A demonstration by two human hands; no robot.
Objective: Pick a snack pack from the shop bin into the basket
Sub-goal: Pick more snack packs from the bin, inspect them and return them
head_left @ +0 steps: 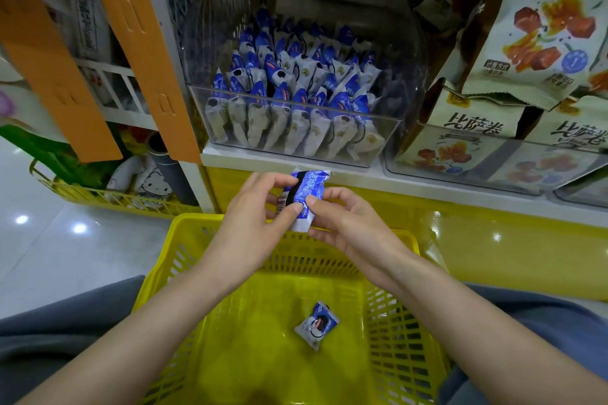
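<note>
Both hands, left hand (260,207) and right hand (348,223), pinch a crinkly blue-white foil snack pack (304,197) between their fingers, over the yellow slotted plastic basket (210,233). Another pack (316,325) lies flat below the fingers; the clear rigid bin (296,128) sits beyond them.

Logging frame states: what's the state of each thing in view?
held pack: above basket, pinched by both grips.
left grip: pinching held pack.
right grip: pinching held pack.
basket: holds one pack.
pack in basket: lying on its floor.
bin: open-topped, nearly full of packs.
</note>
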